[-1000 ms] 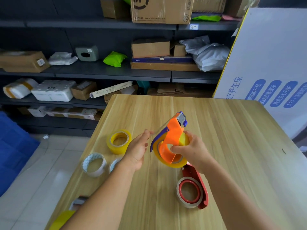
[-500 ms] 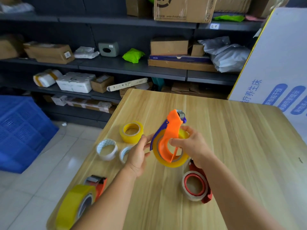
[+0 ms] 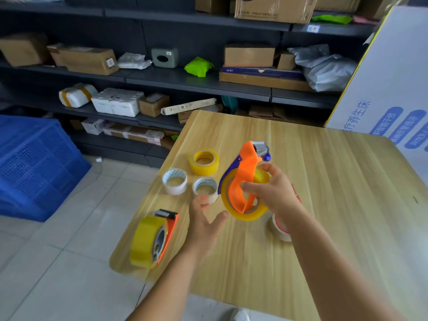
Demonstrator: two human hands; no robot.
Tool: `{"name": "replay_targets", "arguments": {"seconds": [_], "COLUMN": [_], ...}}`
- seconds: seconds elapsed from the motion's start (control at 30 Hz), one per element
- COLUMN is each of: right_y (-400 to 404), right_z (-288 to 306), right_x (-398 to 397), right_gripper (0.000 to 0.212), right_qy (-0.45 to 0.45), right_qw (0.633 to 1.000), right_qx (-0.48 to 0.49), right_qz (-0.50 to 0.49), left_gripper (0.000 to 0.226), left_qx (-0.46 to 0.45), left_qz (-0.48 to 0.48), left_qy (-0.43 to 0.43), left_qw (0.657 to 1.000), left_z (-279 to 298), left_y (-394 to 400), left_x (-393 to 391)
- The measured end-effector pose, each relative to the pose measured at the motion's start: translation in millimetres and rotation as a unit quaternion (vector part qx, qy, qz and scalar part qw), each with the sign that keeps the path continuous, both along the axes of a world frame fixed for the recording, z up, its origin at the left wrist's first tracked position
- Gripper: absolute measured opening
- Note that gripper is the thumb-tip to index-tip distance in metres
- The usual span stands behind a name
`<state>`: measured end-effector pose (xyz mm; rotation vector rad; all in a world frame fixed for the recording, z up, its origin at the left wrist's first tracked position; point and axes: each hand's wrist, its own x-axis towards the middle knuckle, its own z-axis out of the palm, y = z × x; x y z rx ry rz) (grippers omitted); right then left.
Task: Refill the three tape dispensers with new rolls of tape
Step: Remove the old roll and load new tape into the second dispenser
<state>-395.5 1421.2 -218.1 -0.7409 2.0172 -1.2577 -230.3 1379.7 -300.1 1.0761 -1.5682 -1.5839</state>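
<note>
My right hand (image 3: 274,193) grips an orange and purple tape dispenser (image 3: 245,181) with a yellow roll in it, held above the wooden table (image 3: 324,181). My left hand (image 3: 203,223), blurred, hovers open just left of it and touches nothing. A second orange dispenser (image 3: 152,239) loaded with a yellow roll lies at the table's near left edge. A red dispenser (image 3: 280,225) with a whitish roll lies under my right wrist, mostly hidden. Behind my left hand sit a small yellow roll (image 3: 204,161) and two white rolls (image 3: 174,181) (image 3: 205,188).
Dark shelves (image 3: 162,77) with boxes and parcels fill the background. A blue crate (image 3: 34,165) stands on the tiled floor at the left. A large white printed board (image 3: 389,93) leans at the right, behind the table.
My left hand has drawn back from the held dispenser, down and to the left. The view has swung left, so the second orange dispenser now shows in full.
</note>
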Motion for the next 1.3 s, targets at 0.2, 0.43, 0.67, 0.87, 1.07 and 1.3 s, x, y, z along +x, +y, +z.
{"name": "replay_targets", "arguments": {"seconds": [0.2, 0.43, 0.67, 0.87, 1.07, 1.3], "right_y": [33.1, 57.0, 65.6, 78.5, 82.1, 75.1], "right_z": [-11.1, -7.1, -9.9, -11.0, -16.3, -32.0], "right_x": [44.2, 67.0, 69.3, 73.9, 81.5, 86.1], "right_gripper": [0.067, 0.069, 0.067, 0.068, 0.062, 0.039], "right_qy": [0.042, -0.008, -0.074, -0.053, -0.016, -0.007], "right_qw": [0.999, 1.000, 0.996, 0.998, 0.997, 1.000], "right_qx": [0.022, -0.002, -0.005, -0.019, -0.016, -0.020], "right_qz": [0.002, -0.015, -0.050, 0.033, 0.079, 0.016], "left_gripper": [0.080, 0.053, 0.053, 0.044, 0.039, 0.021], "left_qx": [-0.181, -0.116, 0.065, 0.105, 0.164, 0.262], "left_qz": [-0.042, -0.083, -0.073, -0.003, 0.016, 0.025], "left_qy": [-0.049, -0.005, 0.093, 0.073, 0.051, 0.078], "left_qw": [0.981, 0.990, 0.991, 0.992, 0.985, 0.962], "left_z": [13.4, 15.1, 8.3, 0.9, -1.3, -9.0], "left_y": [11.6, 24.8, 42.7, 46.5, 48.3, 65.0], "left_x": [30.6, 43.3, 40.5, 36.2, 33.8, 39.2]}}
